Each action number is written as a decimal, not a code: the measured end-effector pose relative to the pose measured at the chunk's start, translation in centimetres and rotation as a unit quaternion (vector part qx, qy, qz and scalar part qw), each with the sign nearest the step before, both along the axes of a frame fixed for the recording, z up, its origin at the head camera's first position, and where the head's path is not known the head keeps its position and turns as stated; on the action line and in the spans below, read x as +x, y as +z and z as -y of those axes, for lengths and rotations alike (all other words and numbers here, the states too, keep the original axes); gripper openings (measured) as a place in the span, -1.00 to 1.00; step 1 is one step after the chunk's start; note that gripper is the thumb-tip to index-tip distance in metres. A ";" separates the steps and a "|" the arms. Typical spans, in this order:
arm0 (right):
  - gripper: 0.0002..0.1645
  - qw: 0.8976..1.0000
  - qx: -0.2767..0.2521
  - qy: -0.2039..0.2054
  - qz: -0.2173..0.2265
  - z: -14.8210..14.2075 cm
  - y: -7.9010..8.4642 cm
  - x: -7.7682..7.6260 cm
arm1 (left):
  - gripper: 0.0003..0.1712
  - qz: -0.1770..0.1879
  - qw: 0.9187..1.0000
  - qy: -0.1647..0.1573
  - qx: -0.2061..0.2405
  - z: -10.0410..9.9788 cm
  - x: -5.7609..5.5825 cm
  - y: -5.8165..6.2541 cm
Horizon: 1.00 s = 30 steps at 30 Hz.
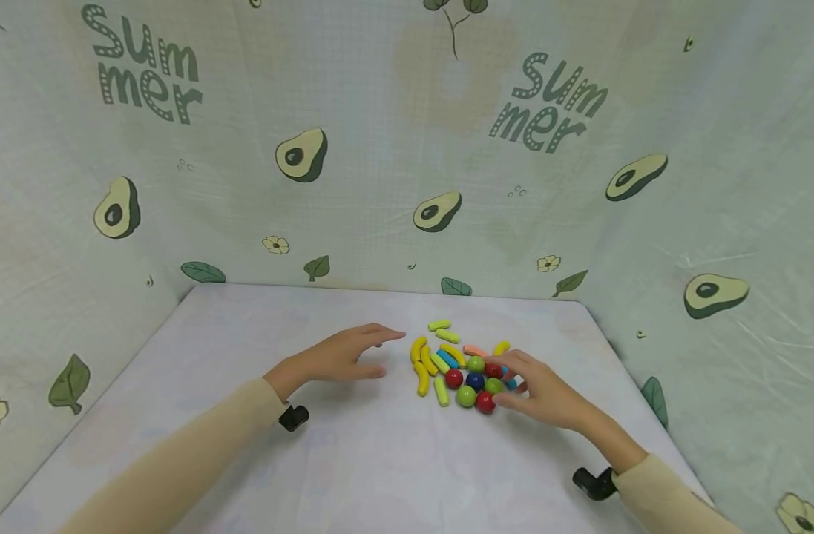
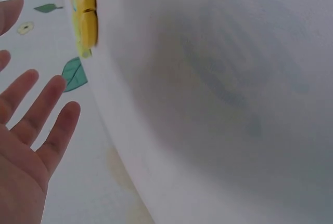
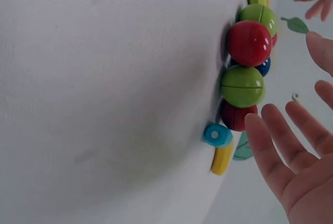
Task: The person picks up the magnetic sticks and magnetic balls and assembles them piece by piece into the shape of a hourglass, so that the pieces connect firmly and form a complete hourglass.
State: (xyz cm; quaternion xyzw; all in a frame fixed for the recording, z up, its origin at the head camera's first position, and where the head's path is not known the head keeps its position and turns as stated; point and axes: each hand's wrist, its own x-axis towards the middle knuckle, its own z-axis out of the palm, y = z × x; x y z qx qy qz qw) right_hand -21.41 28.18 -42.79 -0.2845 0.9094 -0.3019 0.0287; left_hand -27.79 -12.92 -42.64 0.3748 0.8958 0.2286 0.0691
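A cluster of small glossy balls lies right of centre on the table: a blue ball (image 1: 476, 381), red balls such as the front one (image 1: 484, 403), and green balls (image 1: 465, 396). Left of and behind them are several yellow banana-shaped pieces (image 1: 423, 378) and pale green sticks (image 1: 441, 391). My left hand (image 1: 343, 354) hovers left of the bananas, fingers extended, holding nothing. At the cluster's right side is my right hand (image 1: 540, 389), its fingers spread and slightly bent. In the right wrist view its fingertips are beside a dark red ball (image 3: 238, 117); whether they touch, I cannot tell.
A blue stick (image 1: 447, 359) and an orange piece (image 1: 475, 350) lie behind the balls. Partly hidden by the right hand is another blue piece (image 3: 217, 134). A patterned cloth (image 1: 373, 245) hangs behind the white table (image 1: 353, 475). Each wrist carries a black camera (image 1: 294, 417).
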 end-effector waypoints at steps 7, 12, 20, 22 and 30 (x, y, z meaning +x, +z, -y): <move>-0.25 1.000 -0.008 0.001 0.003 0.1 -0.7 0.2 | -0.20 0.021 1.000 -0.010 0.014 -1.3 -0.1 -0.4; -0.30 1.000 -0.005 0.002 -0.006 0.1 -0.8 0.2 | -0.23 0.024 1.000 -0.017 0.008 -2.3 -0.4 -0.8; -0.39 1.000 0.008 0.012 0.005 0.3 -0.7 0.2 | -0.27 0.034 0.999 -0.021 -0.006 -3.5 -0.7 -1.3; -0.42 1.000 0.009 0.016 0.007 0.3 -0.8 0.2 | -0.27 0.038 0.999 -0.025 -0.004 -3.7 -0.7 -1.4; -0.56 0.999 0.008 0.031 0.015 0.6 -1.3 0.2 | -0.29 0.042 0.999 -0.026 -0.013 -4.2 -1.0 -1.9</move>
